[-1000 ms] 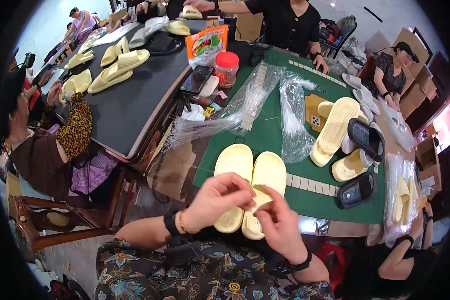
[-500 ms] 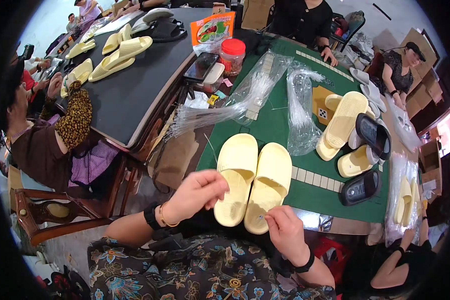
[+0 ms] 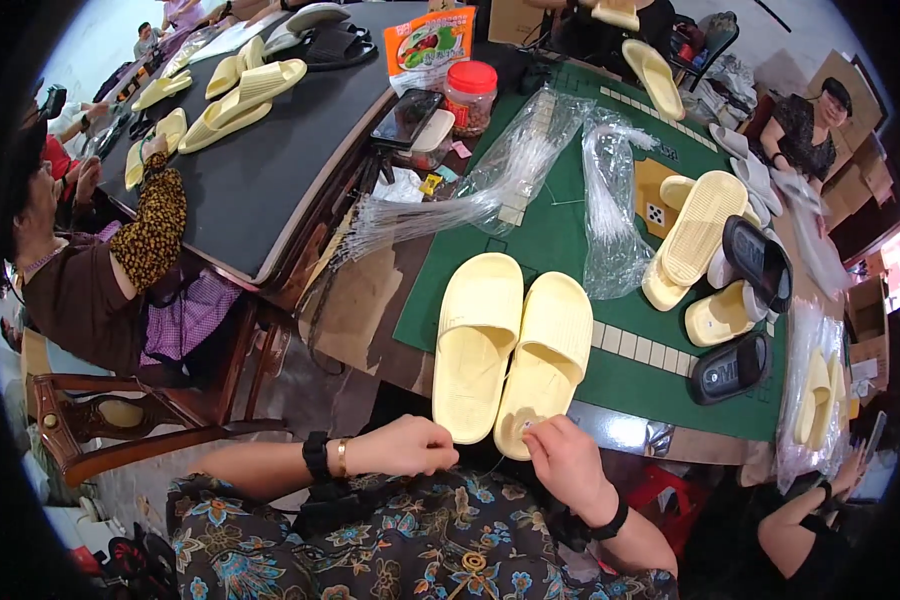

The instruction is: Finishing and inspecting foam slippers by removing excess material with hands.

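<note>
A pair of pale yellow slide slippers lies side by side in front of me, toes pointing away: the left slipper and the right slipper. Their heels reach past the table's near edge. My right hand pinches at the heel of the right slipper; what its fingertips hold is too small to make out. Just left of the left slipper's heel, my left hand is closed with its fingers curled, and its contents are hidden. A faint thin strand shows between the hands, but its ends cannot be followed.
Bundles of clear thin strands in plastic bags cross the green tabletop. More yellow slippers and black slippers lie to the right. A red-lidded jar stands farther back. Other people sit around both tables.
My left hand has drawn back toward me, away from the left slipper. The right hand stays at the right slipper's heel. Across the table, a person now holds up yellow slippers.
</note>
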`<state>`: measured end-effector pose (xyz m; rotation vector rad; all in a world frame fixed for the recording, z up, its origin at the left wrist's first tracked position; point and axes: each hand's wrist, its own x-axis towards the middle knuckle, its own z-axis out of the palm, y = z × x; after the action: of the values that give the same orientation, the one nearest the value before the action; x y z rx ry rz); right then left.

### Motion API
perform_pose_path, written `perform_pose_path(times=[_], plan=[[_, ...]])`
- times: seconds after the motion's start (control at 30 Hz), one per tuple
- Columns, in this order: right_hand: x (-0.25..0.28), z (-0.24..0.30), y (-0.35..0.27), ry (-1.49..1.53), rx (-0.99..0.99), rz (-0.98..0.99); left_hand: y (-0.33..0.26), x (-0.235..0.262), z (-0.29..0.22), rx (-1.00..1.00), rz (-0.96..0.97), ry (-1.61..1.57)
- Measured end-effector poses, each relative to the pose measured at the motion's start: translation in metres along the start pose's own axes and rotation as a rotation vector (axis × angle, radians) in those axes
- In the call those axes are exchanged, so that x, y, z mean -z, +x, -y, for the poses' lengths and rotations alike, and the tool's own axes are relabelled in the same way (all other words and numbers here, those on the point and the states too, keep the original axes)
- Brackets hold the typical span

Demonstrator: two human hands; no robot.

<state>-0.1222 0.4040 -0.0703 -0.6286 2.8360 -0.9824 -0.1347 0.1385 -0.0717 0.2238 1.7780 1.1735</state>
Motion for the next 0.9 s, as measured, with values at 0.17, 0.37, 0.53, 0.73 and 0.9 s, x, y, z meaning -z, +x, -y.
perform_pose_path(times=[0.17, 0.37, 0.53, 0.73, 0.9], plan=[[0.002, -0.004, 0.022, -0.022, 0.002, -0.081, -0.001, 0.004, -0.001, 0.044, -0.201, -0.375], [-0.003, -0.008, 0.036, -0.075, 0.012, -0.128, 0.0, 0.007, 0.0, 0.079, -0.206, -0.424], [-0.005, -0.006, 0.032, -0.054, -0.007, -0.089, -0.009, 0.009, 0.011, 0.102, -0.171, -0.397], [-0.012, -0.006, 0.029, -0.048, 0.009, -0.081, -0.019, 0.006, 0.01, 0.158, -0.131, -0.399], [-0.011, -0.011, 0.032, -0.081, 0.017, -0.085, -0.015, 0.005, 0.008, 0.151, -0.13, -0.392]])
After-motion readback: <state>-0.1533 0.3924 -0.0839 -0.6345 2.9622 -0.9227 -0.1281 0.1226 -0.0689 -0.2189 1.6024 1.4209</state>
